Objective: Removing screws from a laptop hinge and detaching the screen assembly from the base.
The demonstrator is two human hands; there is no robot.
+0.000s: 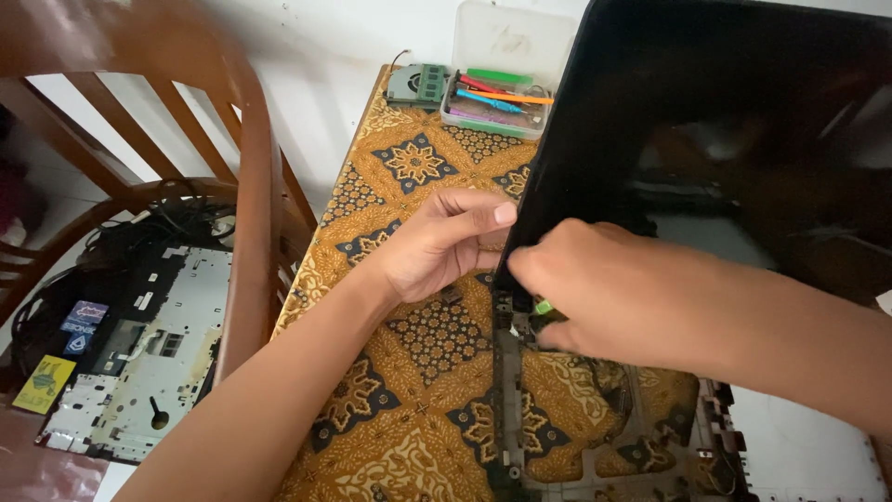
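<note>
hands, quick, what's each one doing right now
Left hand: closed, pinching the left edge of the laptop screen.
Right hand: closed on a small green tool at the hinge.

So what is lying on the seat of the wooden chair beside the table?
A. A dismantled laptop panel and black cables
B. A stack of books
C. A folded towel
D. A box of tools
A: the wooden chair holds a flat, stripped laptop panel on its seat, with black cables coiled behind it.
</note>
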